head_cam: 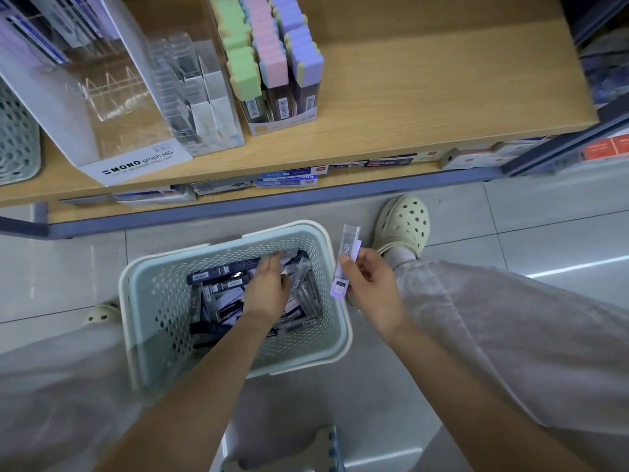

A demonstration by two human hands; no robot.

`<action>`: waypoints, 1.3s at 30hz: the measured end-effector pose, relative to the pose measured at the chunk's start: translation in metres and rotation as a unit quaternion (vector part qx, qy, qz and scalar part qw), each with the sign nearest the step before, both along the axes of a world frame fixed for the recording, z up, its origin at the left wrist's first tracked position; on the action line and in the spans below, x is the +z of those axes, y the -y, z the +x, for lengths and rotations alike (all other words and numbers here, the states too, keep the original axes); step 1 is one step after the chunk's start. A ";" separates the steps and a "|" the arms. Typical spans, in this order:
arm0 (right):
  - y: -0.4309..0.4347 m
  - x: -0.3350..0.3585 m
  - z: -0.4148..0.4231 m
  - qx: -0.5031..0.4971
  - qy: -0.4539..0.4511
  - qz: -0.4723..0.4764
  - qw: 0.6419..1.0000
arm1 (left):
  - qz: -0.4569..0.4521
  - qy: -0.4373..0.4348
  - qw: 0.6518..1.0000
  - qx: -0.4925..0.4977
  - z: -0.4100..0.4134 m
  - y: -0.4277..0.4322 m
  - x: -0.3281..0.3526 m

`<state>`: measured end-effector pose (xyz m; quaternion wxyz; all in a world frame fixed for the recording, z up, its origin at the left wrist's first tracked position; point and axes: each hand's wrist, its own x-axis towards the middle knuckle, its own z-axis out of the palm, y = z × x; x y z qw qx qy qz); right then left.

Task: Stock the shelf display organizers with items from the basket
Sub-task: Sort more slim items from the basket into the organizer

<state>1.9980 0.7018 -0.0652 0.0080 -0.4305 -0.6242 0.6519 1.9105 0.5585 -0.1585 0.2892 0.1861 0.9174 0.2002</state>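
Stocking looks barely begun. The left hand (269, 289) lies with fingers fairly straight on the jumbled packs (221, 298) inside the one basket (153, 294) (too tangled to count). The right hand (371, 291), just beside the rim, pinches a slim lilac pack (344, 267), perhaps two. Beyond both hands, the MONO organizer (119, 107) and a second clear organizer (192, 97) hold little.

Bright, even overhead store light falls on the wooden shelf (442, 80) beyond the basket (143, 301). White glare streaks the floor tiles (575, 267) right of the basket and below it. Wide-angle distortion bends straight lines far from the basket. The trouser leg (51, 386) lower left of it is washed out and soft.
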 end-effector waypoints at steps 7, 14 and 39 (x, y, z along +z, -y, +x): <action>-0.001 -0.002 -0.001 -0.005 0.009 -0.009 1.000 | -0.097 0.016 0.995 0.023 0.005 -0.001 -0.007; -0.001 -0.007 -0.002 -0.005 0.012 -0.017 1.000 | -0.006 0.018 1.000 0.022 0.004 -0.002 -0.010; 0.004 0.020 0.006 0.111 0.017 0.068 0.991 | 0.253 0.234 0.899 0.270 0.020 -0.004 0.073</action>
